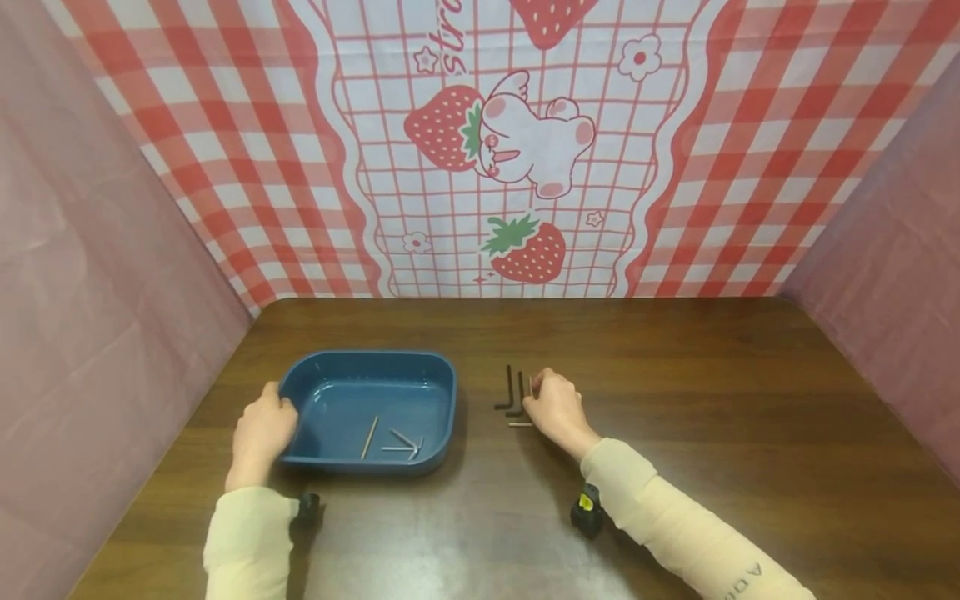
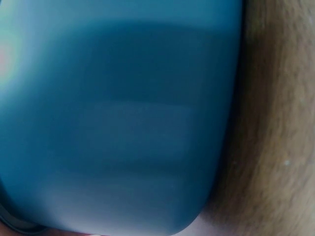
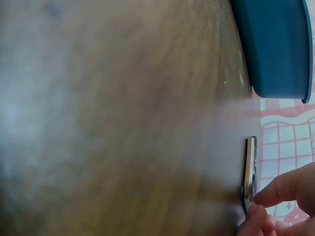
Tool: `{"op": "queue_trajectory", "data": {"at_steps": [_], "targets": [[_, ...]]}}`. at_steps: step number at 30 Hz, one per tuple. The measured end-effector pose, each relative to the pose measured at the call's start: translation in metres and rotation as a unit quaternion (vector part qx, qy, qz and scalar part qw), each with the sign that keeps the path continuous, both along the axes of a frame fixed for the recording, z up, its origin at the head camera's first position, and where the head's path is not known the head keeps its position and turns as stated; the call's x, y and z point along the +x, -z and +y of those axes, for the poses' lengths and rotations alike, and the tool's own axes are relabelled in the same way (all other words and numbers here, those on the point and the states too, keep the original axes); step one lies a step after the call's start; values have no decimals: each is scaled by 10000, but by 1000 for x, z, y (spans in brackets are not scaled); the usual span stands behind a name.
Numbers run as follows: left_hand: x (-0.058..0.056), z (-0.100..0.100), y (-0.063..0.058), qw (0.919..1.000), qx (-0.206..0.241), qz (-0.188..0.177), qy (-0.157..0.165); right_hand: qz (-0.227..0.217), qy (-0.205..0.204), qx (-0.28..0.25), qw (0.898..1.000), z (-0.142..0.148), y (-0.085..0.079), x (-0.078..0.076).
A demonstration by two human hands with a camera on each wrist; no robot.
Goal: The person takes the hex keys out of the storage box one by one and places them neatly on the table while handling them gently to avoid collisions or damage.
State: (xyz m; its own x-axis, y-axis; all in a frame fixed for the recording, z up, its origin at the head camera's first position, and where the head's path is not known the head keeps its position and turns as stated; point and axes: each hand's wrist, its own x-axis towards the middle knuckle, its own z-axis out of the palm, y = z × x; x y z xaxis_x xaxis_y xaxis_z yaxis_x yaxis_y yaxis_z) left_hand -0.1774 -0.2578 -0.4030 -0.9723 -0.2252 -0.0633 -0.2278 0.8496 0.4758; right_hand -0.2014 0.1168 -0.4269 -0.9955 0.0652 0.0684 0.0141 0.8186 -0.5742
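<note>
My left hand (image 1: 262, 433) grips the left rim of a blue rectangular tray (image 1: 447, 421), whose outer wall fills most of the left wrist view. Inside the tray, toward its front right, lie several thin metal keys (image 1: 370, 437), some of them L-shaped. To the right of the tray, my right hand (image 1: 557, 408) pinches a light metal hex key (image 3: 249, 164) close to the tabletop; the fingers partly hide it. Two black hex keys (image 1: 510, 387) lie just left of these fingers, long arms pointing away from me.
The brown wooden table (image 1: 712, 400) carries everything. A red-and-white strawberry-print cloth (image 1: 465, 208) stands along the back edge, with pink cloth (image 1: 112, 250) at the sides. A small black device (image 1: 587, 510) sits at the right wrist.
</note>
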Motion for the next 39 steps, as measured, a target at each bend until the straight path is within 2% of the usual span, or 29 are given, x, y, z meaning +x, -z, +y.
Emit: {"op": "queue_trajectory", "data": {"at_steps": [7, 11, 21, 28, 33, 39], "targets": [[0, 0, -1, 10000, -6, -62, -14, -358, -107, 19, 9993, -9, -5, 0], [-1, 1, -1, 10000, 3, -71, -12, -271, -177, 36, 9995, -16, -10, -1], [-1, 0, 0, 10000, -9, -69, -21, 342, -724, 330, 9962, -47, -28, 4], [0, -1, -1, 10000, -1, -90, 16, 786, -1192, 285, 9893, -75, -42, 10], [1, 0, -1, 10000, 29, -68, 22, 1135, -1564, 381, 9804, -91, -48, 13], [0, 2, -3, 10000, 43, -38, 18, 1573, -1993, 823, 9637, -107, -52, 16]]}}
